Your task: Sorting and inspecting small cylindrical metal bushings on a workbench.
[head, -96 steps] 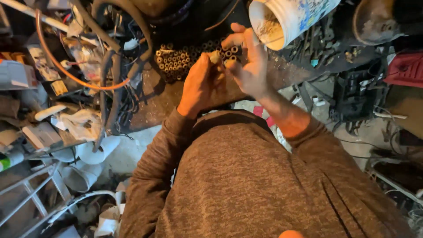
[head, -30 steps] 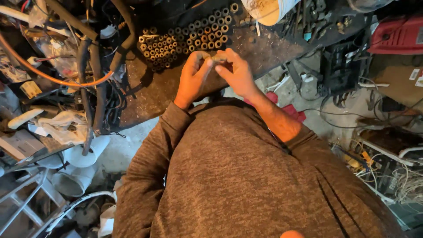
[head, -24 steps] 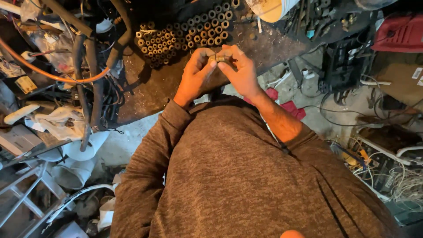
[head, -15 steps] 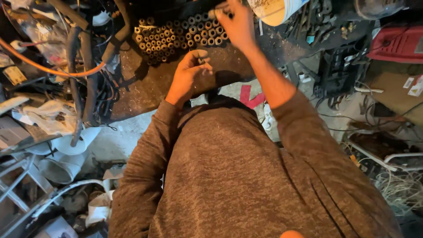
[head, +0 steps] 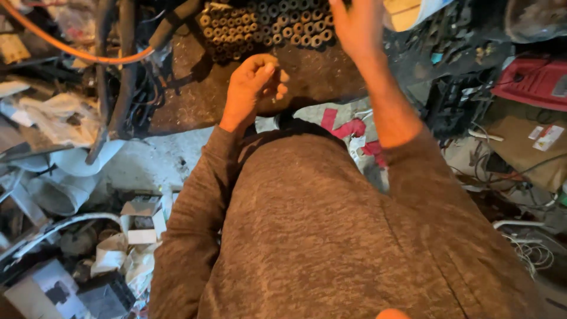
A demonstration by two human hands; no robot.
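My left hand (head: pixel 249 88) hovers over the dark, gritty workbench (head: pixel 195 100) with its fingers curled inward. I cannot tell whether something small sits inside them. My right hand (head: pixel 354 26) is stretched to the far side of the bench, above several rows of small dark metal sleeves (head: pixel 266 26) standing on end. Its fingertips are cut off by the top edge, so its grip is hidden. Both arms wear brown knit sleeves.
A white bucket (head: pixel 413 9) lies tipped at the back right. An orange hose (head: pixel 71 50) and black cables (head: pixel 118 71) crowd the bench's left side. White pipe fittings (head: pixel 59 189), boxes, a red case (head: pixel 531 80) and loose wires litter the floor.
My hands were together working on a small sleeve. The right hand then left the left hand and reached far toward the rows of sleeves and the bucket. The view tilted downward.
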